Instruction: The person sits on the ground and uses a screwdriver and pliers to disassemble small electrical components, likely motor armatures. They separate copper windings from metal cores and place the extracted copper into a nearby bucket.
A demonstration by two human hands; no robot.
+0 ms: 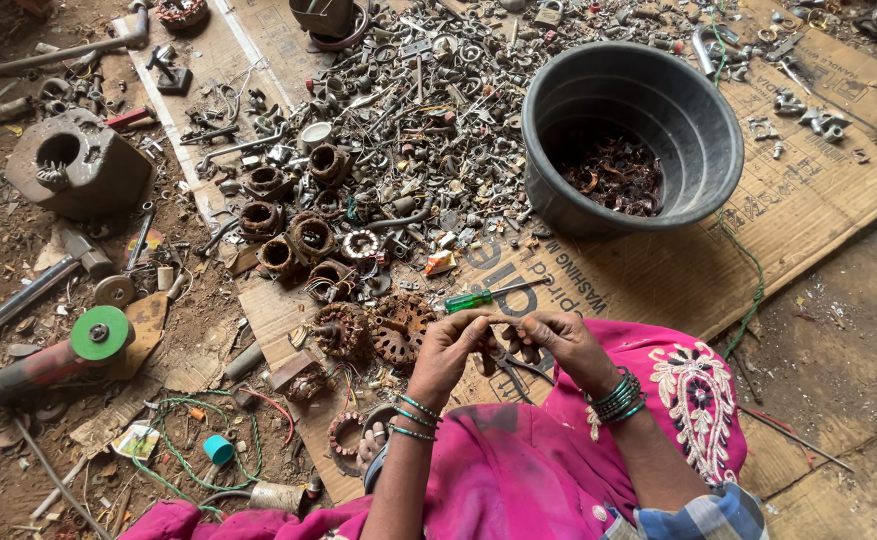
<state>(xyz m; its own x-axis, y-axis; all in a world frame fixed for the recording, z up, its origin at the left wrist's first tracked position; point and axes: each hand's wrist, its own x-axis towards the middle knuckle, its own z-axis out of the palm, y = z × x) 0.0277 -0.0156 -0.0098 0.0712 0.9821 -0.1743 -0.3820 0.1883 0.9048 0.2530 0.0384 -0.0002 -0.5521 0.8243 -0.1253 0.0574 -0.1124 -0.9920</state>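
Observation:
My left hand and my right hand meet over my pink-clad lap, fingertips pinching a small thin piece of metal or wire between them; its exact kind is too small to tell. Green bangles sit on both wrists. Dark pliers lie just under my hands on the cardboard. A green-handled screwdriver lies just beyond my fingers. Rusty motor rotors with copper windings sit to the left of my left hand.
A black plastic tub holding copper scrap stands at upper right on flattened cardboard. A wide heap of metal scrap spreads ahead. An angle grinder with a green disc, a hammer and a heavy metal block lie left.

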